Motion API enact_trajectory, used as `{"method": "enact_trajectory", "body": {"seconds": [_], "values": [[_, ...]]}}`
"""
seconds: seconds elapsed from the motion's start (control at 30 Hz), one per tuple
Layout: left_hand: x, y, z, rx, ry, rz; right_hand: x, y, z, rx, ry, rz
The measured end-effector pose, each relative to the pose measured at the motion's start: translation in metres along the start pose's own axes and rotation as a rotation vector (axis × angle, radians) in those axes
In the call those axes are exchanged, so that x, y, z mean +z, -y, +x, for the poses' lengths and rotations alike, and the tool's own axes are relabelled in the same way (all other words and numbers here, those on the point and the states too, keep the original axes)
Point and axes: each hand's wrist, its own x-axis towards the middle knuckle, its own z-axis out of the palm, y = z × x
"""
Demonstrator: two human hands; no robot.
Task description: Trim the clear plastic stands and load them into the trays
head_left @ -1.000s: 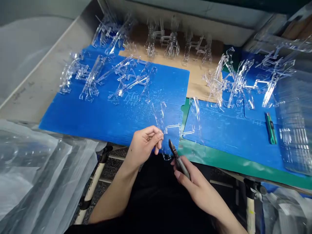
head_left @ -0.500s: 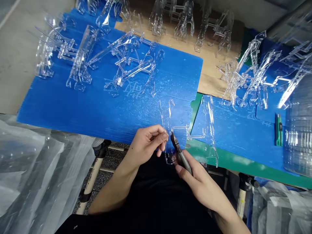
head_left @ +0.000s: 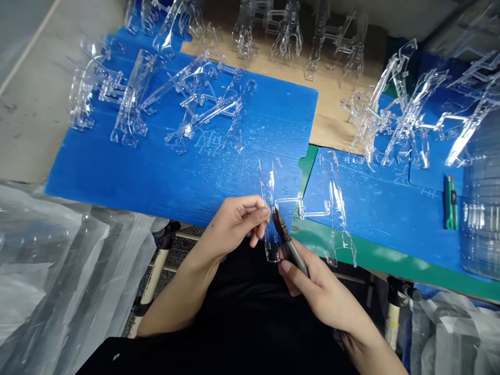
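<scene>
My left hand [head_left: 246, 221] pinches the edge of a clear plastic part [head_left: 269, 182] that stands lengthwise before me. A thin clear runner [head_left: 289, 200] joins this part to a second clear plastic part [head_left: 336, 203] on the right. My right hand [head_left: 307, 273] is wrapped round the grey handles of a pair of cutting pliers [head_left: 289, 245]. The dark jaws touch or nearly touch the spot where the runner meets the left part; whether they are closed on it I cannot tell.
Several clear moulded parts [head_left: 211, 104] lie on the blue sheet [head_left: 117, 177], with more on the cardboard [head_left: 332, 122] behind. Another pile [head_left: 410, 114] sits at right, near a green utility knife [head_left: 450, 203] and a large clear container [head_left: 482, 208]. Plastic-wrapped bundles [head_left: 62, 271] stand lower left.
The view has shifted slightly. The pliers' jaws have come a little closer to the runner's joint, and the clear parts have tilted slightly. Both hands keep their grip.
</scene>
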Motion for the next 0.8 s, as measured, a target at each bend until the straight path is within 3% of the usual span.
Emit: {"method": "enact_trajectory", "body": {"seconds": [0.17,0.27,0.37,0.47,0.53,0.63,0.73,0.8], "values": [[0.010,-0.010,0.015,-0.084,0.002,0.246,-0.002,-0.015,0.009,-0.023,-0.018,0.294],[0.002,-0.013,0.027,-0.111,-0.119,0.582,-0.005,-0.023,0.002,-0.021,-0.018,0.378],[-0.009,-0.028,0.039,0.046,-0.285,0.956,-0.011,-0.035,-0.017,-0.008,0.030,0.391],[-0.003,-0.063,0.059,0.316,-0.266,1.180,-0.018,-0.050,-0.039,0.022,0.058,0.351],[0.018,-0.090,0.080,0.432,-0.073,1.194,-0.021,-0.060,-0.049,0.035,0.066,0.318],[0.061,-0.113,0.122,0.460,0.439,1.253,-0.023,-0.071,-0.058,0.044,0.037,0.287],[0.095,-0.110,0.158,0.391,0.825,1.431,-0.023,-0.075,-0.062,0.050,-0.005,0.272],[0.110,-0.103,0.170,0.344,0.951,1.533,-0.022,-0.077,-0.061,0.065,-0.027,0.282]]}}
